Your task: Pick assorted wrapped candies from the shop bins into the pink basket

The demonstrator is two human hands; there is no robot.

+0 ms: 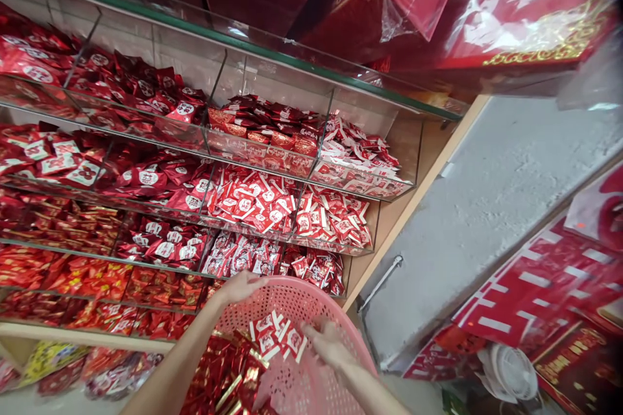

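Note:
My left hand (242, 286) is at the far left rim of a pink perforated plastic basket (335, 301), its fingers closed over the edge. Inside the basket, my right hand (328, 342) has its fingers apart, slightly blurred, with the fingertips beside a small cluster of red-and-white wrapped candies (277, 336). Nothing shows gripped in it. Shiny red-and-gold wrapped candies (228, 369) fill the basket's left side, partly behind my left forearm.
Tiered clear bins of red-wrapped candies (253, 198) rise ahead. A glass shelf edge (292, 55) carries large red boxes (360, 0) above them. Right of the wooden side panel (403, 207) stands a grey wall (467, 207), with red-and-white packages (530, 285) and a white roll (509, 373) beyond.

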